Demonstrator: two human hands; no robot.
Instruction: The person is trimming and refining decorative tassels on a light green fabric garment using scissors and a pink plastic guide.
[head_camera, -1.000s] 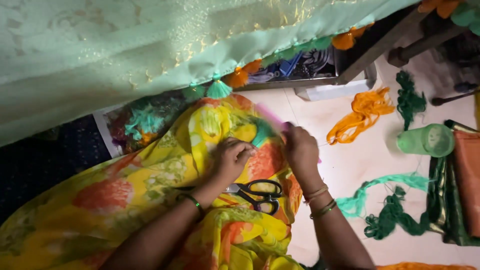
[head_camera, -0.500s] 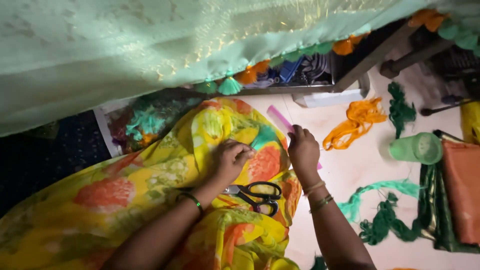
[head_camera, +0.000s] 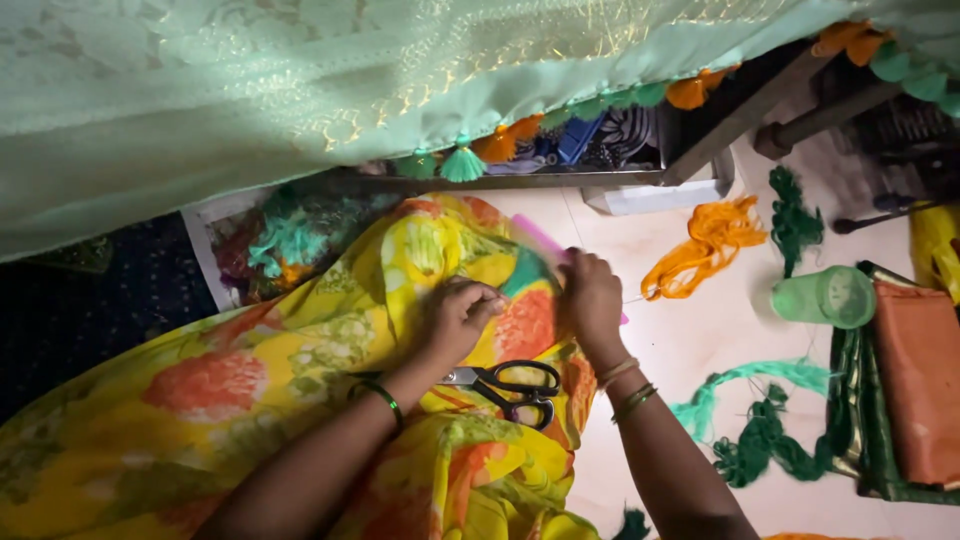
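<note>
Lying across the person's lap, the yellow floral cloth (head_camera: 300, 400) runs its long axis from 7 o'clock up to 1 o'clock, its upper end pointing toward a pink strip (head_camera: 545, 240) at the knee. The left hand (head_camera: 460, 318) presses on the cloth with fingers curled shut, and the right hand (head_camera: 593, 295) pinches the cloth's edge beside it, fingers closed. Black-handled scissors (head_camera: 510, 385) rest on the cloth just below the wrists, at 6 o'clock from the hands.

Beyond, a pale tiled floor (head_camera: 690, 340) holds orange thread (head_camera: 705, 245) at 2 o'clock, a green thread spool (head_camera: 825, 297) at 3 o'clock and green thread bundles (head_camera: 760, 440) at 4 o'clock. A mint tasselled fabric (head_camera: 300, 90) hangs overhead at 12 o'clock.

Compared with half a second ago, the left hand has clenched tighter and the right hand sits slightly higher; the scissors are unmoved.
</note>
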